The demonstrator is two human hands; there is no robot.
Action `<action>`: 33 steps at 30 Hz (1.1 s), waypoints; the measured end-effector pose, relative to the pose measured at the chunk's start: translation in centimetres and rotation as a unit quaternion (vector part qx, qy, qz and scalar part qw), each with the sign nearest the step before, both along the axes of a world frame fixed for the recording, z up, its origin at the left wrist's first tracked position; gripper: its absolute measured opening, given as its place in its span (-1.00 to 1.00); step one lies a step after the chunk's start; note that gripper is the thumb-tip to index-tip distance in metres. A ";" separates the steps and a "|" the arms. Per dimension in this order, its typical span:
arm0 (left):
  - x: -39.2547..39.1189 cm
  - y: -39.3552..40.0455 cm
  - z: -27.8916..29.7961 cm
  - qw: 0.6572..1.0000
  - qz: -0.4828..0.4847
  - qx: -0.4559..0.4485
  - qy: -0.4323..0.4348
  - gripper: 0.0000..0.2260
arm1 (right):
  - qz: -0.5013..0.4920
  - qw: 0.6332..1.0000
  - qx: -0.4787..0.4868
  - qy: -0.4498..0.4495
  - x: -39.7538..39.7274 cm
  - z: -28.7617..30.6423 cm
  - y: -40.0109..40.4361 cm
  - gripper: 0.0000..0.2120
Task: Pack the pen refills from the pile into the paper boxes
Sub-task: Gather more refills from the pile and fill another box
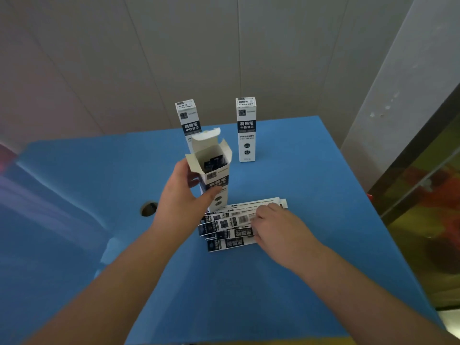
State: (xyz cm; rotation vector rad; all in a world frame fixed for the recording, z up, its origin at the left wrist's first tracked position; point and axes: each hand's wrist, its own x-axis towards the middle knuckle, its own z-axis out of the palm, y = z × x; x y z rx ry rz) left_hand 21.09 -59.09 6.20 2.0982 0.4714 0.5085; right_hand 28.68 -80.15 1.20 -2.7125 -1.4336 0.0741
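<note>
Our left hand point(179, 192) grips the open box point(214, 175) upright at 12 o'clock of the pile point(231, 225) on the counter point(298, 185). Our right hand point(278, 227) presses curled fingers on it; we should pinch one refill, slide it in end-first.

Blue foam tabletop point(311, 220), round hole point(149, 209) in it — pale panelled wall point(124, 58) behind
</note>
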 end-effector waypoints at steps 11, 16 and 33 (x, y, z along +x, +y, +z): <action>-2.0 0.5 -0.4 0.999 0.028 0.016 -0.021 -0.42 | -0.011 0.995 -0.099 0.004 -0.5 1.1 1.3 -0.79; -2.4 0.8 -0.2 0.998 0.045 0.020 -0.027 -0.44 | -0.002 0.995 -0.101 -0.003 -0.4 2.1 1.1 -0.78; -3.2 -0.7 -0.4 0.998 0.025 0.059 0.006 -0.56 | -0.144 0.601 0.618 0.486 -1.1 10.4 0.6 -0.80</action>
